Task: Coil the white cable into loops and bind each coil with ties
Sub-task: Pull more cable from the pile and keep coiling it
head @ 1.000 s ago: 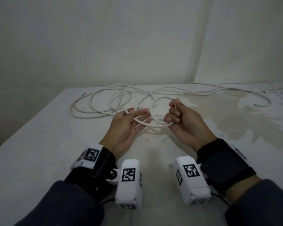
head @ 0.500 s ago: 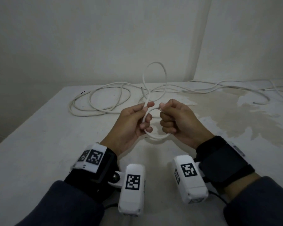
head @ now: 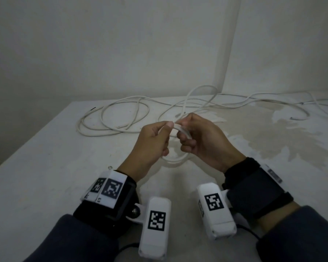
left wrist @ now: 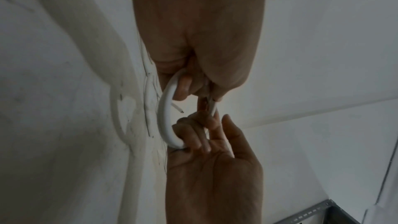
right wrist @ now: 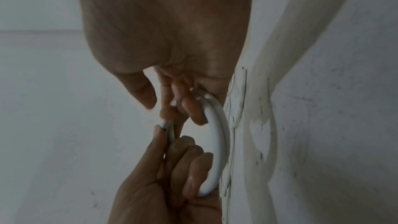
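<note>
Two hands are meeting over the middle of the head view: the left hand [head: 153, 140] and the right hand [head: 201, 140] are both pinching a small coil [head: 175, 157] of the white cable [head: 112, 118] above the pale table [head: 45, 167]. Most of the cable is lying slack in wide loops toward the upper middle and running off to the upper right, so I judge the coiling to be at an early stage, with no tie in sight. One strand is arching up from the hands toward the wall corner.

Seen from the left wrist, the left hand [left wrist: 193, 48] is filling the top of the frame, fingers curled around the coil [left wrist: 164, 113], which is standing on edge with its long axis running top to bottom. The right hand [left wrist: 211, 168] is gripping its lower end. A cut cable end [left wrist: 177, 109] is pointing down-right inside the loop.

From the right wrist, the right hand [right wrist: 168, 31] is curling onto the coil [right wrist: 217, 142] at the top, the left hand [right wrist: 172, 185] clamping it at the bottom. Next, the hands will probably need to draw in more slack and lay another turn alongside.
</note>
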`<control>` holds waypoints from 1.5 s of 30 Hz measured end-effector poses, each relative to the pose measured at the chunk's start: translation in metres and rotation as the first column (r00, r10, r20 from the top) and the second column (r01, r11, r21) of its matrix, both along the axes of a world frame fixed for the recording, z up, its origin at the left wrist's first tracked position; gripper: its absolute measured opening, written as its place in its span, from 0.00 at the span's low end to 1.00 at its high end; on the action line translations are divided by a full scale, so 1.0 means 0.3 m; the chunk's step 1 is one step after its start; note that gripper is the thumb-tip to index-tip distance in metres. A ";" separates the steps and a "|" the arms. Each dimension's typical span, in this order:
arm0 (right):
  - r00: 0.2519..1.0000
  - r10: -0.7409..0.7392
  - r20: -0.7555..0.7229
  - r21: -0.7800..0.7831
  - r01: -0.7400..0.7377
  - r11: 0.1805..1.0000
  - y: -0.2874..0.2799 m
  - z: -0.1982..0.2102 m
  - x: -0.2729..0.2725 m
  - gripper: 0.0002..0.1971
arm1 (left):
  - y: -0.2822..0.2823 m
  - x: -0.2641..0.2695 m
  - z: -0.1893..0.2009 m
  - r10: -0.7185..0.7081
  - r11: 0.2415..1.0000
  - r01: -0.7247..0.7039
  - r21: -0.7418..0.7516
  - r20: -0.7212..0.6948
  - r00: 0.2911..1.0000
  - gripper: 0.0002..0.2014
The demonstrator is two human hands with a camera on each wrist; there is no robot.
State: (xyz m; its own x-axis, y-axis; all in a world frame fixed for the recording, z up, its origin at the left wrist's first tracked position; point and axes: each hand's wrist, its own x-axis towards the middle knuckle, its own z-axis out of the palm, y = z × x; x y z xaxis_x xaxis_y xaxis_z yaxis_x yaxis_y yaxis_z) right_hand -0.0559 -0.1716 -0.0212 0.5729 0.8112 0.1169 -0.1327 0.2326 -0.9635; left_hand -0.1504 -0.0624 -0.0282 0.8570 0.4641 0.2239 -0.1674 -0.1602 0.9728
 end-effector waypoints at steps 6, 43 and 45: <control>0.972 -0.034 0.232 -0.072 0.052 0.996 -0.014 -0.012 0.000 0.22 | 0.012 -0.007 0.000 0.042 0.999 -0.042 0.022 -0.005 0.999 0.22; 0.984 0.146 0.104 -0.084 -0.138 0.987 -0.018 0.014 -0.005 0.16 | 0.026 0.008 -0.007 0.058 0.986 -0.077 0.147 0.134 0.989 0.17; 0.990 0.132 0.044 -0.066 -0.129 0.989 -0.013 0.015 -0.008 0.16 | 0.022 0.010 -0.007 0.060 0.987 -0.080 0.139 0.139 0.989 0.16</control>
State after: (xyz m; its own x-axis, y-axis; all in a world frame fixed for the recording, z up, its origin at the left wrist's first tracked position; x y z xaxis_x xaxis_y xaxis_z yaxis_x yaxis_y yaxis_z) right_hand -0.0583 -0.1756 -0.0167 0.4564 0.8854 0.0878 -0.1116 0.1549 -0.9816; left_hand -0.1474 -0.0558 -0.0303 0.7816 0.4762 0.4029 -0.2776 -0.3129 0.9083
